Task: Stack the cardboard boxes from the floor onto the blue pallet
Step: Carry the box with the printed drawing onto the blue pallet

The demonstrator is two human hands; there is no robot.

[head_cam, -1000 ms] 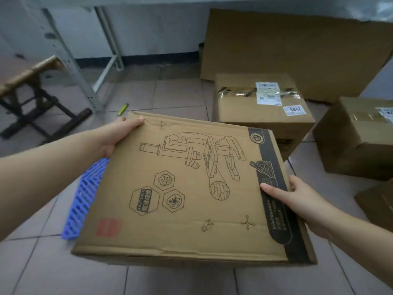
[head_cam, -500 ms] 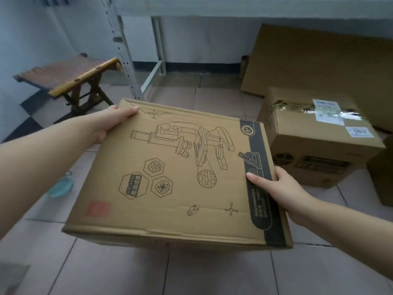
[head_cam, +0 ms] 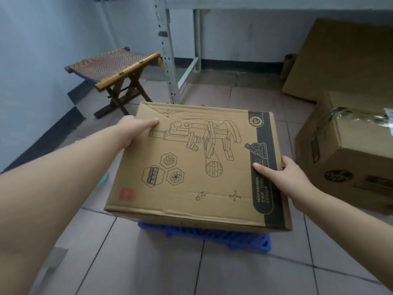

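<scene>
A flat cardboard box [head_cam: 197, 167] printed with a microscope drawing and a black side band fills the middle of the view. My left hand [head_cam: 133, 132] grips its far left edge, thumb on top. My right hand [head_cam: 282, 177] grips its right edge over the black band. The box sits over the blue pallet [head_cam: 212, 236], of which only the near edge shows below it. Whether the box rests on the pallet or hovers just above it I cannot tell. A taped cardboard box [head_cam: 348, 154] stands on the floor at the right.
A wooden folding stool [head_cam: 114, 71] stands at the back left beside the wall. A grey metal shelf upright [head_cam: 168, 52] rises behind the box. A large flat cardboard sheet [head_cam: 344, 60] leans at the back right. Tiled floor [head_cam: 148, 262] lies in front.
The view has swung left while the box stayed in both hands. The blue pallet, at the left a second ago and hidden half a second ago, now shows under the box's near edge.
</scene>
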